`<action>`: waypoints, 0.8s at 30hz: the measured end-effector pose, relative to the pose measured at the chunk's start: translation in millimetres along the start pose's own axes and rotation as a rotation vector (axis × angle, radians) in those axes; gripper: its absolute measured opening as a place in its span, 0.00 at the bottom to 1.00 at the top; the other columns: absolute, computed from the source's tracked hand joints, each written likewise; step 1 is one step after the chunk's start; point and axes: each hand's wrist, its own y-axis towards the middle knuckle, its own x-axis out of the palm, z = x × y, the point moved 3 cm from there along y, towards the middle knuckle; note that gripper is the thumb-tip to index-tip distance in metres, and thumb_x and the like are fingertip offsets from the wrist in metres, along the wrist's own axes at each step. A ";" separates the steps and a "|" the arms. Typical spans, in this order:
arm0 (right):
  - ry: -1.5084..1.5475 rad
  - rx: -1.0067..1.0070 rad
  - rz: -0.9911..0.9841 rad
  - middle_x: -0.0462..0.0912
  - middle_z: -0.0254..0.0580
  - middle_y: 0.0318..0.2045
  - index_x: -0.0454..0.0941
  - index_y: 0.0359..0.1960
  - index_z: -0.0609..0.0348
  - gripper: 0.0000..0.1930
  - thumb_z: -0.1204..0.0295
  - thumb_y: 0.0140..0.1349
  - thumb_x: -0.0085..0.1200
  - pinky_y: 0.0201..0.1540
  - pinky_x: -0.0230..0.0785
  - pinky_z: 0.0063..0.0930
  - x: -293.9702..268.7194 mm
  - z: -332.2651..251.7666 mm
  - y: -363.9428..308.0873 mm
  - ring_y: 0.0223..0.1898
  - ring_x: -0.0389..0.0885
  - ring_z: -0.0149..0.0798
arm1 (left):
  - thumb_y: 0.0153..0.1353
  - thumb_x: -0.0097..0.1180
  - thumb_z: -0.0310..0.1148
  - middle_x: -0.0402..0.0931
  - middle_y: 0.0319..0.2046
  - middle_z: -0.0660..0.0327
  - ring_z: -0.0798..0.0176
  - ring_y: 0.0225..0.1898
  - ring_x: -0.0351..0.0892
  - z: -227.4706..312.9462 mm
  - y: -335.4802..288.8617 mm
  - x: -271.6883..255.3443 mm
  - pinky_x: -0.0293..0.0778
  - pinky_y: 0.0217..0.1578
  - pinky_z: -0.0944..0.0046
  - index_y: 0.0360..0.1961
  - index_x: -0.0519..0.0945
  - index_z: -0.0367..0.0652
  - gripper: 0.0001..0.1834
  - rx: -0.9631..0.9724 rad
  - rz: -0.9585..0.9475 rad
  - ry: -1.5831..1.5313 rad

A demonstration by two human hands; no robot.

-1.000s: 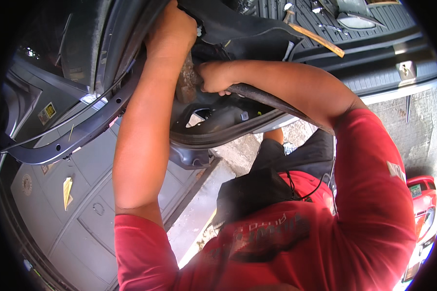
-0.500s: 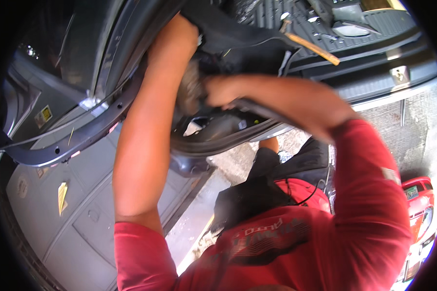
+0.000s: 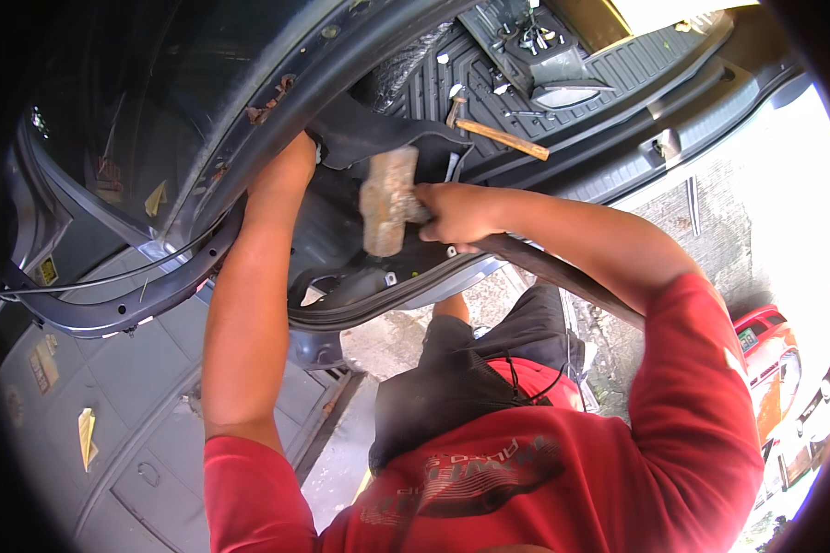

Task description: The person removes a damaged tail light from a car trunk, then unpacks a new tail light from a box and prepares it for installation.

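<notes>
Plainly, the right hand (image 3: 456, 217) grasps a sledgehammer (image 3: 389, 205) just behind its blurred, seemingly rusty head, over the car's open rear corner (image 3: 332, 217). The left hand (image 3: 289, 170) reaches in beside dark trim (image 3: 378, 134) (fingers hidden, so their grip I cannot tell). A smaller hammer (image 3: 503, 138) lies on the ribbed mat (image 3: 475, 106).

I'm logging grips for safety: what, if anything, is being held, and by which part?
Right hand: a large hammer, by its handle close to the head. Left hand: grip hidden, cannot tell.
</notes>
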 end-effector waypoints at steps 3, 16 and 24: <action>0.083 0.092 0.063 0.84 0.48 0.30 0.64 0.70 0.71 0.30 0.74 0.72 0.61 0.25 0.76 0.34 -26.4 19.2 -63.4 0.21 0.81 0.35 | 0.73 0.53 0.28 0.60 0.79 0.35 0.32 0.81 0.57 4.7 -2.8 -3.3 0.42 0.80 0.24 0.80 0.65 0.41 0.34 -0.014 -0.101 -0.010; 0.220 0.408 0.438 0.84 0.55 0.26 0.68 0.55 0.64 0.21 0.72 0.67 0.65 0.35 0.79 0.45 19.2 114.5 -308.7 0.26 0.87 0.49 | 0.71 0.50 0.32 0.70 0.70 0.29 0.30 0.72 0.70 -23.7 16.1 38.5 0.67 0.73 0.40 0.68 0.75 0.30 0.27 -0.041 -0.252 0.197; 0.406 0.719 0.623 0.89 0.59 0.39 0.67 0.70 0.62 0.34 0.75 0.62 0.67 0.34 0.83 0.43 148.0 363.6 -350.7 0.32 0.90 0.48 | 0.69 0.52 0.33 0.75 0.64 0.29 0.29 0.67 0.75 -37.9 23.1 44.6 0.72 0.69 0.40 0.67 0.75 0.29 0.28 -0.022 -0.293 0.243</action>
